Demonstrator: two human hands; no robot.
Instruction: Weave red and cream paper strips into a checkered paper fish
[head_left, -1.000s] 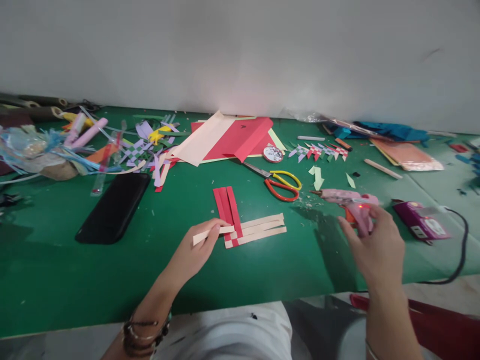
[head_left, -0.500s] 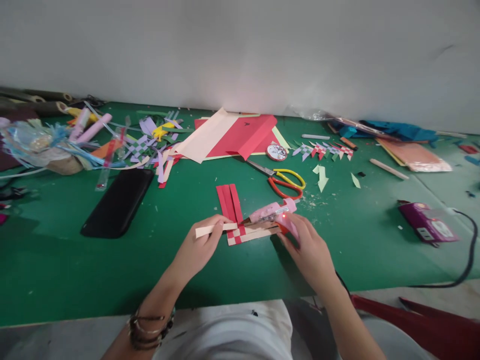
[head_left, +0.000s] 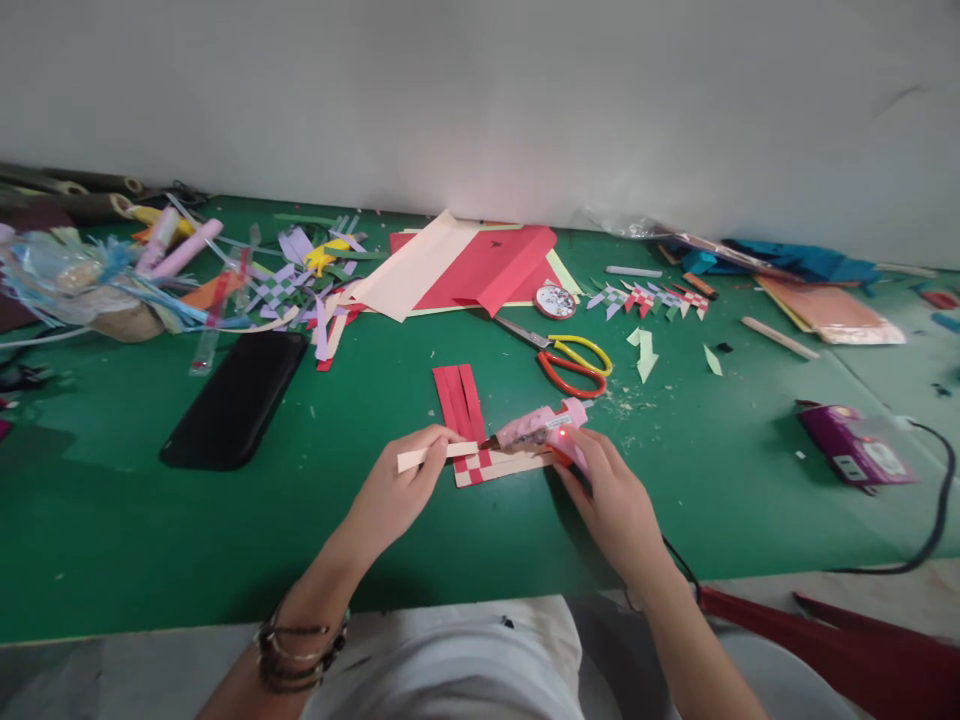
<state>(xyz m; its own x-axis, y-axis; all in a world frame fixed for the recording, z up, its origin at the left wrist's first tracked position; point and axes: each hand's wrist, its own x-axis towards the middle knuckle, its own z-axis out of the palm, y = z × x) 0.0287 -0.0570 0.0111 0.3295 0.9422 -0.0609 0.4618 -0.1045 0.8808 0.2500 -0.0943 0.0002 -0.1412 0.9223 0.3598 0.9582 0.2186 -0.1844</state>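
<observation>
A small weave of red and cream paper strips (head_left: 471, 442) lies on the green table (head_left: 420, 520) in front of me. My left hand (head_left: 396, 491) pinches the free end of one cream strip (head_left: 435, 455) at the weave's left side. My right hand (head_left: 613, 500) is closed round a pink glue gun (head_left: 541, 427) with a red light glowing on it. The gun's nozzle points left and touches the weave near its middle.
Yellow and orange-handled scissors (head_left: 571, 362) lie just behind the weave. Folded red and cream paper sheets (head_left: 465, 268) sit farther back. A black case (head_left: 237, 398) lies to the left, below a heap of coloured strips (head_left: 285, 290). A purple box (head_left: 853, 446) with a black cable sits right.
My right hand brought the glue gun from the right side of the table over to the weave. In the last half second it only shifted slightly. My left hand kept its pinch on the strip.
</observation>
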